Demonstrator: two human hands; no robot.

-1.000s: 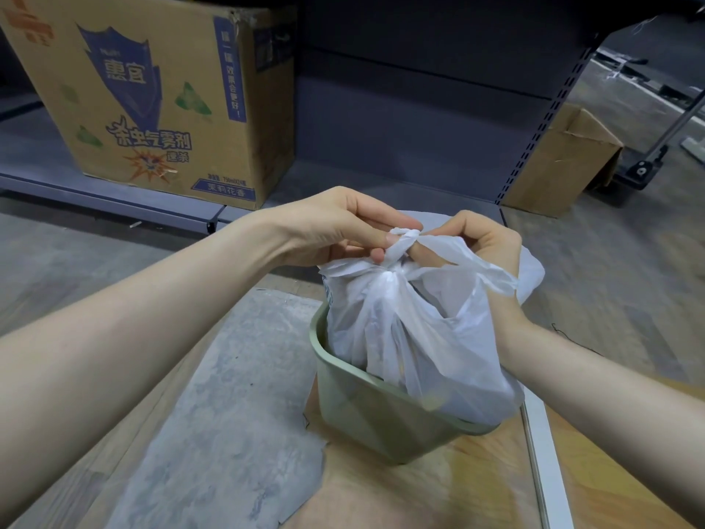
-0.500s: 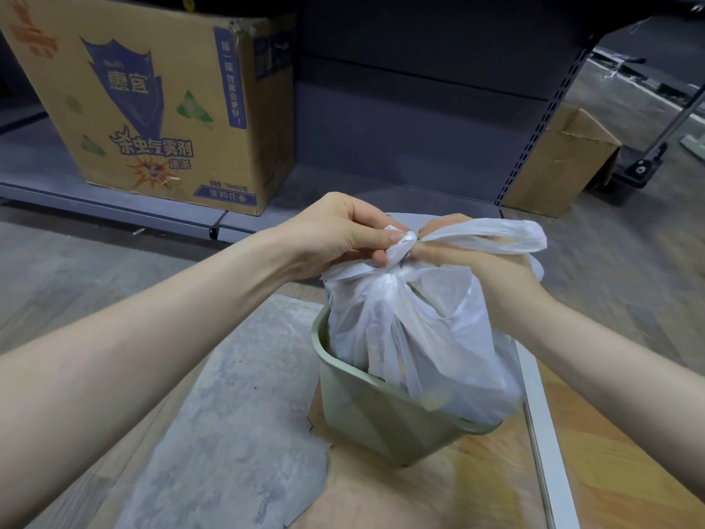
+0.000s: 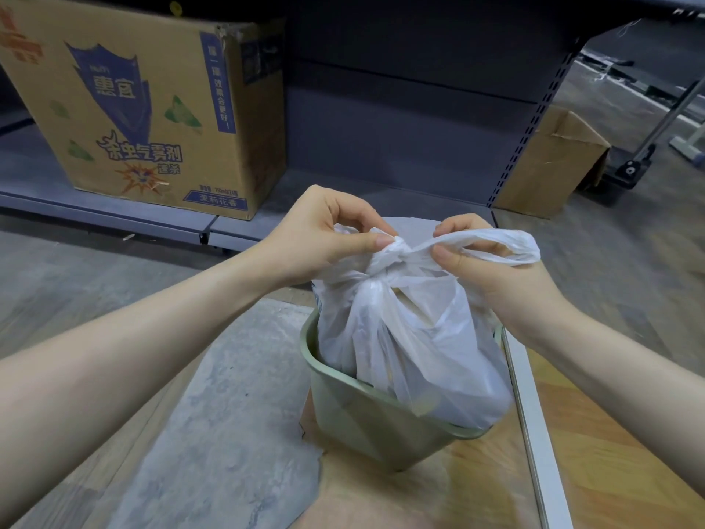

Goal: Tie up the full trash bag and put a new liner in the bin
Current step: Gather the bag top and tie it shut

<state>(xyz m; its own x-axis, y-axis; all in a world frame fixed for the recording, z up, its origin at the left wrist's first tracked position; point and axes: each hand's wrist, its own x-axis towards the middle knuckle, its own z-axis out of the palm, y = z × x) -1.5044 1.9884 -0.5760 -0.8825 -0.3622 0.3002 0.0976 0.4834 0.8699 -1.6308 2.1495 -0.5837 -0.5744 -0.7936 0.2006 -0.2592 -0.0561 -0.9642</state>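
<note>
Crinkly white trash bag (image 3: 412,337) in squat green bin (image 3: 366,425) — left hand (image 3: 324,238) pinching knot (image 3: 396,253); right hand (image 3: 484,269) gripping handle loop (image 3: 511,246)

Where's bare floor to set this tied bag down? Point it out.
Free: the grey floor patch left of the green bin, and the shelf between the printed carton and the small box. Crowded: around the bag, where both hands grip.

Dim, soft light; wide-angle edge distortion.
</note>
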